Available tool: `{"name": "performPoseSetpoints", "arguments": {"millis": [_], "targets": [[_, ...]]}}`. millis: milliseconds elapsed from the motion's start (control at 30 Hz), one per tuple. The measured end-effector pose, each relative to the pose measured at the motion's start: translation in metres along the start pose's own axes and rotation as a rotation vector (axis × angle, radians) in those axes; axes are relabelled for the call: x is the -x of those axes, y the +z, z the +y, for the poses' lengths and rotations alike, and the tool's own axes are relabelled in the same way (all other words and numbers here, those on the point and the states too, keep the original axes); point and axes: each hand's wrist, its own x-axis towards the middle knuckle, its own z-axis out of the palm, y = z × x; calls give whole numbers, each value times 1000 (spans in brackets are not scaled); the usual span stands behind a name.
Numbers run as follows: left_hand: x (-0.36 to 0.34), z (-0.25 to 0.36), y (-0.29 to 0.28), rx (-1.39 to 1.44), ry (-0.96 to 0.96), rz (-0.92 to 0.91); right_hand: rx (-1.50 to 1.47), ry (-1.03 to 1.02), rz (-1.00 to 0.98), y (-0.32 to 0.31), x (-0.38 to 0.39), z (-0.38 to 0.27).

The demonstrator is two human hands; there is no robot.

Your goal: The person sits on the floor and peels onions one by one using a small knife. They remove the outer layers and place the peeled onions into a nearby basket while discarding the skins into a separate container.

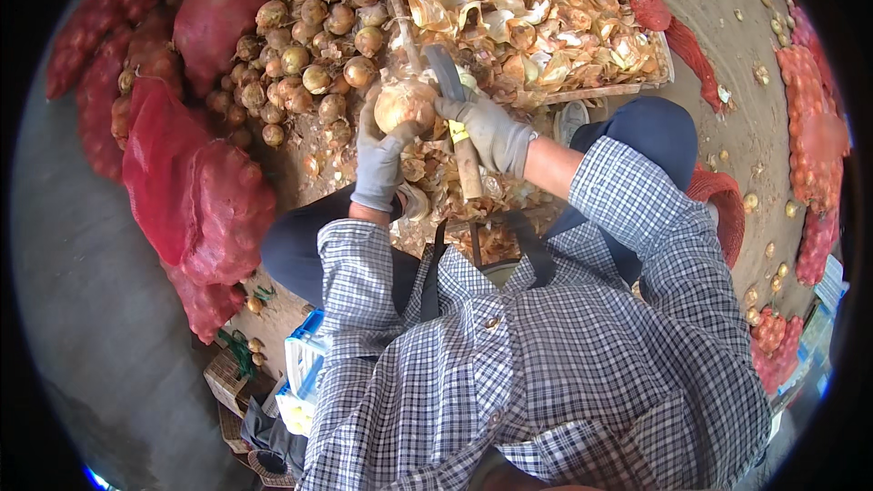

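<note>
My left hand, in a grey glove, is wrapped round a large pale-brown onion with dry skin on it. In my right hand, also gloved, is a knife with a wooden handle and a dark flat blade. Yellow tape circles the handle near the blade. The blade points away from me, close beside the onion's right side; whether it touches is hard to tell. Both hands are in front of the near left corner of a crate heaped with onion skins.
Loose onions are piled at the far left. Full red mesh sacks stand along the left, and more sacks at the right. Peelings litter the ground between my legs. A blue-and-white container stands near my left side.
</note>
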Motion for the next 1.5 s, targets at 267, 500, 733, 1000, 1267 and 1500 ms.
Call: {"name": "performPoseSetpoints", "arguments": {"millis": [267,500,733,1000,1267,1500], "targets": [[-13,-15,16,-310,-67,91,1227,-469,263,-28,18,7],[-19,-41,4,-381,-106,70,1539,-407,165,-52,17,16],[-19,-47,7,-393,-75,69,1577,-264,112,-49,12,13],[-28,-36,9,-243,-232,82,1700,-177,-48,-40,-30,-14],[-21,-39,10,-326,-120,69,1691,-106,21,-42,-32,1],[-26,-44,13,-211,-133,66,1700,-96,46,-57,-18,13]]}}
